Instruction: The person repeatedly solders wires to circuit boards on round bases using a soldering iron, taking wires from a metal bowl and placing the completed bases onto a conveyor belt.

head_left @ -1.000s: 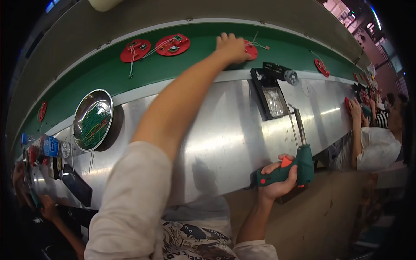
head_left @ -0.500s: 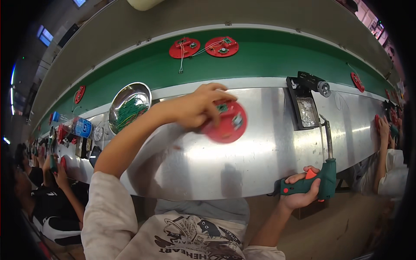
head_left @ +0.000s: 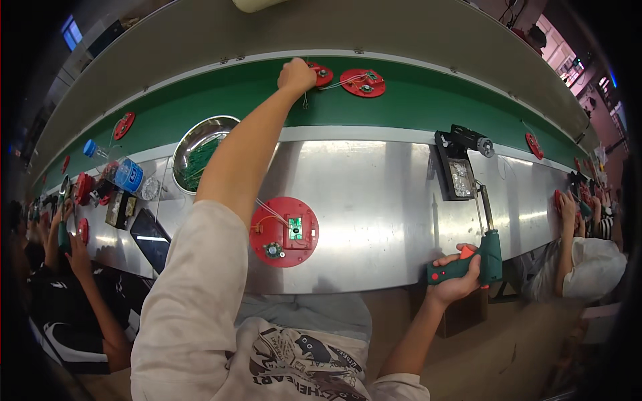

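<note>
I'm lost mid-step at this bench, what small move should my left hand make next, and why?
Probably draw the left hand back with the red round disc it touches on the green conveyor belt. The steel bench has bare room beside the other red disc with a green circuit board, and the right hand holds the green electric screwdriver.

Pretty typical factory line: a long shiny steel workbench point(head_left: 374, 200) runs the whole width, with a green conveyor belt point(head_left: 414, 100) behind it and a plain grey panel point(head_left: 200, 40) above that. Brownish floor point(head_left: 508, 347) underneath. Small bluish window point(head_left: 70, 32) far left, pinkish lit wall point(head_left: 562, 47) far right, other workers seated both sides
</note>
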Demonstrator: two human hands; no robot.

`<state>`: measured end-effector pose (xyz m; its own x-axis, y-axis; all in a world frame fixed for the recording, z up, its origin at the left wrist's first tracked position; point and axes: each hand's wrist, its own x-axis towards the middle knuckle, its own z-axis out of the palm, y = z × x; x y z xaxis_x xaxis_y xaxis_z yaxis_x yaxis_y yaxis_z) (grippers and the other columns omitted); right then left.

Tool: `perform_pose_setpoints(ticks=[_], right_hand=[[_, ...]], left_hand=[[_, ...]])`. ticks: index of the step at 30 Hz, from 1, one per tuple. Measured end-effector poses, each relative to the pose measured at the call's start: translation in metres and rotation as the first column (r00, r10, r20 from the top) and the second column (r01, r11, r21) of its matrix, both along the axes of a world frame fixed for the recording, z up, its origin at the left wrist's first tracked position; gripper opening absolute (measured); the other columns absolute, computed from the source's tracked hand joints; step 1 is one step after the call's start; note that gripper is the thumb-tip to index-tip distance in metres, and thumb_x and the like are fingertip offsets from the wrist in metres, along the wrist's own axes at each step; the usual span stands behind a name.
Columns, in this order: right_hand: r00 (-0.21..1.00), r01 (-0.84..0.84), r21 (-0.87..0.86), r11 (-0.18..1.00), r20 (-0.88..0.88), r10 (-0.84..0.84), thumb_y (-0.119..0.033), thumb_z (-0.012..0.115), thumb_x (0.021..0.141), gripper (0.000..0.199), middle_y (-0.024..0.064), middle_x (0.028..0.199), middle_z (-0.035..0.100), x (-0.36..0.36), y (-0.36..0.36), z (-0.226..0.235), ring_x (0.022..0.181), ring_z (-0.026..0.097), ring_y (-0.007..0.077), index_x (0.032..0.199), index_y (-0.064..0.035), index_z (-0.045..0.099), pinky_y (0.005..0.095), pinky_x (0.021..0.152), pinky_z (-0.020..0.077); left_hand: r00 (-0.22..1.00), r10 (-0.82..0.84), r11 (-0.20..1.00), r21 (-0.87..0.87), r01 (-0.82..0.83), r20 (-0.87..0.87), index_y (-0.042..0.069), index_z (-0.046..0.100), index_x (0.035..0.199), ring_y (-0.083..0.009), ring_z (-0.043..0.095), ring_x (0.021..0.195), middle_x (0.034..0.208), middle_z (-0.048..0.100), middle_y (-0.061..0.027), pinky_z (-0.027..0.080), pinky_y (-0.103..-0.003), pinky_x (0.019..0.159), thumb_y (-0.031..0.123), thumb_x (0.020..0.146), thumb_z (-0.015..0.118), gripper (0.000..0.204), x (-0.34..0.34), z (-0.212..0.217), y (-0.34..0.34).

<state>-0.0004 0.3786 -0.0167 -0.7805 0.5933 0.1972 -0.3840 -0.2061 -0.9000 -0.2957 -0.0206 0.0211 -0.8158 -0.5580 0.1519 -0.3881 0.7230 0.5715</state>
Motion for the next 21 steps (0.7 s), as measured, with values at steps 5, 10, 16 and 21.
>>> perform_pose_setpoints(ticks=[5, 10, 16, 21], right_hand=[[1.000, -0.004, 0.012, 1.000, -0.003, 0.004, -0.027, 0.041, 0.101, 0.035, 0.0159, 0.090, 0.058, 0.000, 0.001, -0.001, 0.046, 0.054, 0.0179, 0.101, 0.0050, 0.055, 0.0302, 0.040, 0.0465], [0.998, -0.017, 0.027, 0.999, -0.052, 0.018, -0.028, 0.041, 0.102, 0.036, 0.0156, 0.089, 0.059, 0.001, 0.005, -0.001, 0.049, 0.054, 0.0173, 0.101, 0.0051, 0.055, 0.0301, 0.042, 0.0464], [0.999, -0.053, 0.047, 0.998, -0.005, 0.053, -0.029, 0.041, 0.103, 0.038, 0.0168, 0.096, 0.061, -0.004, 0.002, -0.004, 0.051, 0.055, 0.0175, 0.104, 0.0057, 0.056, 0.0305, 0.045, 0.0473], [0.996, -0.084, 0.018, 0.996, 0.033, 0.084, -0.031, 0.041, 0.102, 0.040, 0.0099, 0.063, 0.056, 0.000, 0.009, -0.005, 0.050, 0.054, 0.0175, 0.101, 0.0050, 0.060, 0.0295, 0.048, 0.0461]], left_hand=[[0.929, -0.164, 0.986, -0.090, 0.142, -0.331, 0.003, 0.073, 0.097, -0.0443, 0.068, 0.092, 0.094, 0.071, -0.0248, 0.054, -0.050, 0.084, 0.032, 0.089, 0.055, 0.035, 0.058, 0.046, 0.025], [0.803, -0.544, 0.823, -0.342, 0.454, -0.242, 0.004, 0.070, 0.083, -0.0430, 0.066, 0.081, 0.085, 0.070, -0.0200, 0.052, -0.052, 0.075, 0.031, 0.089, 0.054, 0.032, 0.156, 0.046, 0.088], [0.697, -0.717, 0.685, -0.168, 0.709, 0.013, 0.003, 0.068, 0.099, -0.0403, 0.066, 0.092, 0.100, 0.069, -0.0224, 0.053, -0.048, 0.082, 0.035, 0.093, 0.060, 0.033, 0.192, -0.001, 0.099], [0.497, -0.853, 0.409, -0.389, 0.825, 0.158, 0.007, 0.060, 0.132, -0.0355, 0.057, 0.118, 0.131, 0.060, -0.0177, 0.048, -0.045, 0.098, 0.034, 0.091, 0.067, 0.050, 0.243, 0.058, 0.060]])
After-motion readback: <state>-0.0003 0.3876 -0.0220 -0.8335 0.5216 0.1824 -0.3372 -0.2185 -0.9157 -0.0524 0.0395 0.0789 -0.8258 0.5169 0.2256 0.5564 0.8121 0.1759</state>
